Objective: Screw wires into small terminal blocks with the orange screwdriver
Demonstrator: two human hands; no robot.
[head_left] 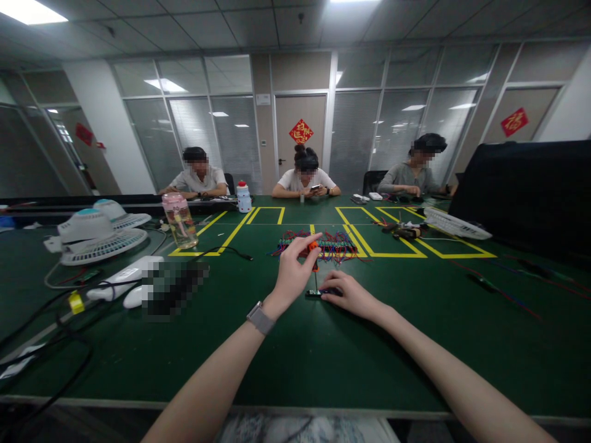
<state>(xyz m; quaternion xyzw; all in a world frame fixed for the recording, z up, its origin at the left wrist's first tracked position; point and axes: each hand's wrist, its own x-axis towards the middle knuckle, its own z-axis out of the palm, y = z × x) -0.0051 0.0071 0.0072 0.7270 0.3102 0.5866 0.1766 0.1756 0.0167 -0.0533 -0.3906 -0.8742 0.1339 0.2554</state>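
While you lean over the wide green table [295, 363], its far half is marked off with yellow tape outlines [392, 253], and a big dark screen [526, 191] stands along its right side. Three people [305, 178] sit at the far edge, each busy with their own hands, well apart from yours. To your left lie two white fans [99, 237] tipped on their faces, with black cables looping on the table in front of them, and on the right, near the screen, lies a white keyboard [455, 226]. A clear bottle with a pink cap [179, 220] stands upright just beside the fans. Straight ahead of you a bundle of red and blue wires [330, 246] lies across the middle of the table, just behind your hands. Your left hand [293, 274], with a wristwatch [261, 318] on that wrist, has its fingers closed round an orange-handled screwdriver [314, 247], held roughly upright with the shaft pointing down. Your right hand [351, 295] rests on the table just beside it, fingers together on a small black part [316, 293] that lies on the green surface below the screwdriver; you cannot tell whether they pinch it or only press on it.
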